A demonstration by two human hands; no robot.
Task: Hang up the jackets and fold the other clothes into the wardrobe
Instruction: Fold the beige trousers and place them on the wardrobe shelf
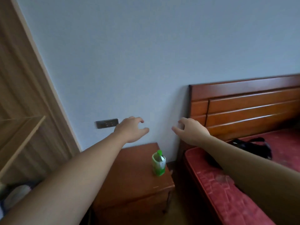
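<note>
From the head view, both my bare arms were stretched out ahead of me toward the pale blue wall (146, 54); my left hand (129, 129) hung in the air with the fingers loosely curled and the thumb spread apart from them, holding nothing; my right hand (190, 131) mirrored it just beside, fingers bent and relaxed, thumb pointing toward the left hand, also holding nothing; the two hands were near each other but not touching.

The wardrobe (24, 78) stood at my left, light wood, with a shelf (22, 140) jutting out under my left forearm; below that shelf lay a pale bundle (16, 194), too blurred for me to tell what it was.

A dark socket panel (107, 123) sat on the wall just behind my left wrist; beneath my hands stood a reddish-brown nightstand (129, 176) against the wall, with a green-capped bottle (158, 163) upright near its right edge.

To my right was the bed (227, 200) with a red cover, and its wooden headboard (243, 108) stood against the wall; on the cover, beyond my right forearm, lay a dark item (253, 148), black and crumpled; whether it was a jacket, another garment or a bag I could not tell; neither hand touched it.
</note>
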